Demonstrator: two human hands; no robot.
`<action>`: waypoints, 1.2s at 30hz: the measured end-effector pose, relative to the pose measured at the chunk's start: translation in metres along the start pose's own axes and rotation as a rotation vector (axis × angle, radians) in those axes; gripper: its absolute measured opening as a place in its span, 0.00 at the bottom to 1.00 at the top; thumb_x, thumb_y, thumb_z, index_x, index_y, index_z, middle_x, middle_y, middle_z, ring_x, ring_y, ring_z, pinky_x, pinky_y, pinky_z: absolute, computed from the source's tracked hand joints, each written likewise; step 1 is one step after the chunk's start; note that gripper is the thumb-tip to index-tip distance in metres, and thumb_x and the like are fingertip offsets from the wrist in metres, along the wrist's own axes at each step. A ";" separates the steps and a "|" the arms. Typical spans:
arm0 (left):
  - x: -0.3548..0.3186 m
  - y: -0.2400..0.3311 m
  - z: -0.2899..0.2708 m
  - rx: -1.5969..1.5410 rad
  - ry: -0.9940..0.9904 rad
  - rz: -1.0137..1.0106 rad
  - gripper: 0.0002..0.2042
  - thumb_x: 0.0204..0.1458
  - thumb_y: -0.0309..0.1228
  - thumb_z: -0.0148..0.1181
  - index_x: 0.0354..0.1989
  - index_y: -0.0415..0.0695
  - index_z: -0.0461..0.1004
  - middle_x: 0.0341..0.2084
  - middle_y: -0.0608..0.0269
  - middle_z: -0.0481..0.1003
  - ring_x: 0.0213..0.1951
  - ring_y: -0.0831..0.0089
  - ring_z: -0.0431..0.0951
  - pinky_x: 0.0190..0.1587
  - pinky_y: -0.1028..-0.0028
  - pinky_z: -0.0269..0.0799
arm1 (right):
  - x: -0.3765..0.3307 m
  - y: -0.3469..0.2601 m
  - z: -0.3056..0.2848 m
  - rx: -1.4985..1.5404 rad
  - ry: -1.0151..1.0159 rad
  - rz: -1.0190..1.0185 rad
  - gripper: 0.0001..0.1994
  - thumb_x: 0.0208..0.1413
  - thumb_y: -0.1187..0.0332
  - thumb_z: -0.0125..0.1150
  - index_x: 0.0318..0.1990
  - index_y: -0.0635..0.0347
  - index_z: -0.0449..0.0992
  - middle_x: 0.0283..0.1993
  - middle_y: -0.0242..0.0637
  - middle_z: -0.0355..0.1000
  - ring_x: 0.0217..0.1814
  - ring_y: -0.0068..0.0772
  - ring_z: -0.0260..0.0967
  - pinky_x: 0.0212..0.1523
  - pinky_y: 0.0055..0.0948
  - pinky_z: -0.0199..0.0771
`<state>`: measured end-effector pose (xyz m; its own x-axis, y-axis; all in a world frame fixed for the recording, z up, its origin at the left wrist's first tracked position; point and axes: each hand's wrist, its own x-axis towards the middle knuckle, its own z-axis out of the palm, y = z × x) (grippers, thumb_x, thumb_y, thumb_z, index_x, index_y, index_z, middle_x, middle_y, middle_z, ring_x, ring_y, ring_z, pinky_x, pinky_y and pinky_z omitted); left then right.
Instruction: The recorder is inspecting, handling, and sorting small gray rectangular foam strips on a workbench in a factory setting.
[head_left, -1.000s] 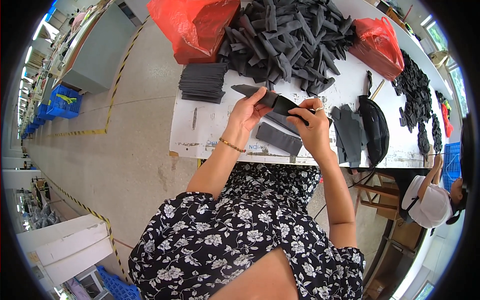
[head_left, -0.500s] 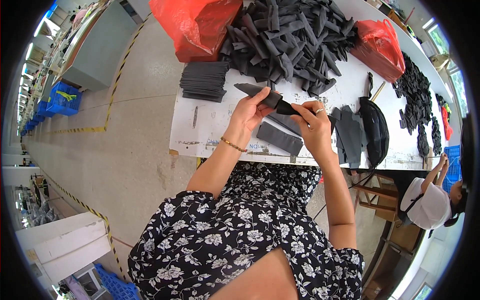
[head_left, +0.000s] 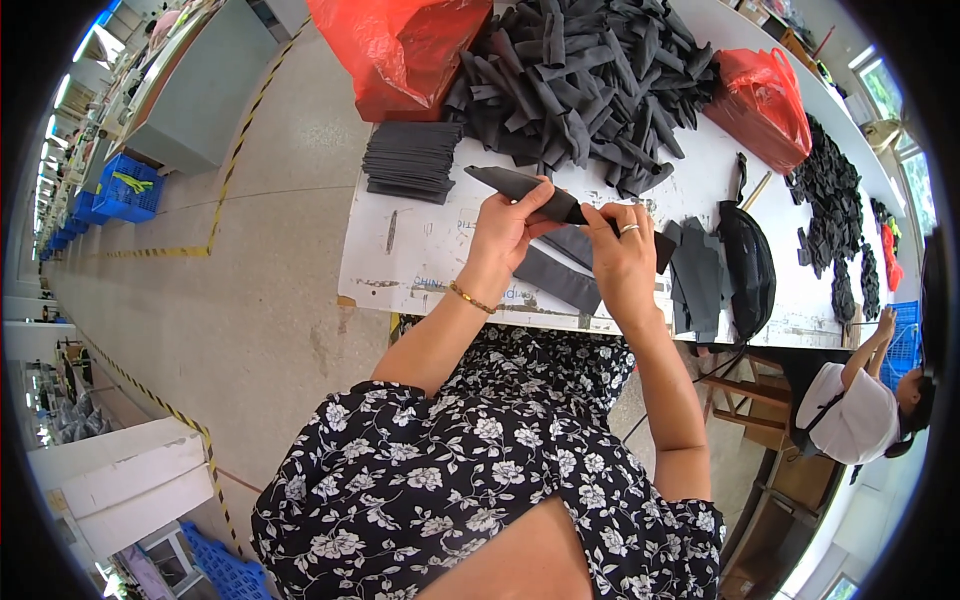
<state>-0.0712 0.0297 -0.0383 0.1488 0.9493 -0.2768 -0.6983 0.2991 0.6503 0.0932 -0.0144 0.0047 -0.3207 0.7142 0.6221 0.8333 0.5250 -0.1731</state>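
Observation:
Above the near part of the white table, my left hand (head_left: 508, 222) grips a dark grey fabric piece (head_left: 500, 181), thumb on top. The piece's pointed end sticks out to the left. My right hand (head_left: 624, 240), with a ring on it, is closed on a narrow black piece at the fabric's right end. Its dark end (head_left: 664, 252) shows past the fingers. How the two pieces join is mostly hidden by my fingers. Below the hands, flat grey fabric strips (head_left: 560, 280) lie on the table (head_left: 385, 270).
Beyond the hands spreads a large heap of grey fabric pieces (head_left: 580, 90). A neat stack of strips (head_left: 412, 165) lies left, by a red plastic bag (head_left: 400, 60). More strips (head_left: 697, 275) and a black pouch (head_left: 748, 265) lie right. Another person (head_left: 855, 410) sits at far right.
My right hand has moved left, closer to my left hand. Less of the black piece between them shows now. The fabric remains in my left hand.

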 end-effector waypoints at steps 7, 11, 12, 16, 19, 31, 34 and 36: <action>-0.026 0.000 0.021 0.010 -0.094 0.233 0.14 0.55 0.25 0.61 0.49 0.35 0.70 0.38 0.53 0.78 0.43 0.68 0.79 0.49 0.70 0.75 | -0.007 -0.023 0.015 0.201 0.049 0.183 0.28 0.40 0.76 0.68 0.54 0.60 0.72 0.46 0.45 0.67 0.47 0.47 0.65 0.48 0.41 0.66; -0.013 0.002 0.019 -0.079 -0.344 0.233 0.12 0.60 0.35 0.54 0.43 0.37 0.72 0.35 0.52 0.79 0.48 0.61 0.78 0.54 0.65 0.69 | -0.017 -0.034 0.013 0.309 -0.006 0.213 0.28 0.39 0.79 0.67 0.53 0.61 0.69 0.48 0.48 0.67 0.49 0.51 0.65 0.49 0.43 0.69; -0.012 0.003 0.018 -0.078 -0.344 0.239 0.12 0.60 0.35 0.54 0.43 0.37 0.72 0.35 0.52 0.79 0.48 0.61 0.78 0.54 0.65 0.69 | -0.023 -0.030 0.010 0.238 -0.048 0.232 0.26 0.40 0.80 0.66 0.51 0.61 0.69 0.48 0.49 0.67 0.49 0.52 0.65 0.48 0.42 0.69; -0.016 -0.008 0.020 -0.065 -0.358 0.272 0.12 0.61 0.36 0.53 0.40 0.38 0.74 0.35 0.52 0.79 0.49 0.63 0.77 0.55 0.66 0.67 | -0.024 -0.017 0.010 0.368 -0.050 0.141 0.22 0.40 0.81 0.64 0.47 0.62 0.68 0.46 0.49 0.67 0.48 0.53 0.66 0.46 0.43 0.70; -0.021 -0.017 0.023 -0.100 -0.365 0.217 0.12 0.62 0.37 0.52 0.42 0.41 0.73 0.34 0.56 0.79 0.55 0.56 0.73 0.58 0.62 0.65 | -0.009 -0.023 0.014 0.393 -0.058 0.134 0.20 0.41 0.81 0.65 0.44 0.63 0.68 0.45 0.49 0.67 0.47 0.53 0.67 0.44 0.42 0.71; -0.023 -0.028 0.028 -0.271 -0.258 0.077 0.16 0.62 0.39 0.52 0.45 0.36 0.72 0.44 0.51 0.77 0.48 0.67 0.76 0.54 0.69 0.69 | -0.004 -0.017 0.011 0.415 -0.042 0.085 0.07 0.49 0.79 0.63 0.36 0.64 0.75 0.40 0.44 0.70 0.36 0.46 0.72 0.35 0.36 0.74; -0.022 -0.023 0.025 -0.280 -0.201 0.036 0.16 0.61 0.39 0.52 0.46 0.36 0.72 0.45 0.50 0.77 0.48 0.67 0.76 0.54 0.69 0.70 | -0.008 -0.018 0.012 0.416 -0.072 0.136 0.07 0.49 0.79 0.63 0.36 0.64 0.75 0.40 0.44 0.70 0.36 0.47 0.72 0.35 0.36 0.74; -0.021 -0.022 0.024 -0.262 -0.206 -0.012 0.17 0.61 0.40 0.53 0.47 0.37 0.71 0.44 0.50 0.77 0.49 0.64 0.76 0.54 0.67 0.70 | -0.010 -0.016 0.011 0.405 -0.088 0.151 0.07 0.48 0.79 0.63 0.36 0.64 0.75 0.41 0.45 0.70 0.37 0.47 0.72 0.35 0.36 0.74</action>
<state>-0.0424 0.0060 -0.0300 0.2777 0.9536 -0.1166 -0.8482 0.3004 0.4363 0.0778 -0.0252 -0.0075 -0.2606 0.8242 0.5028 0.6353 0.5386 -0.5535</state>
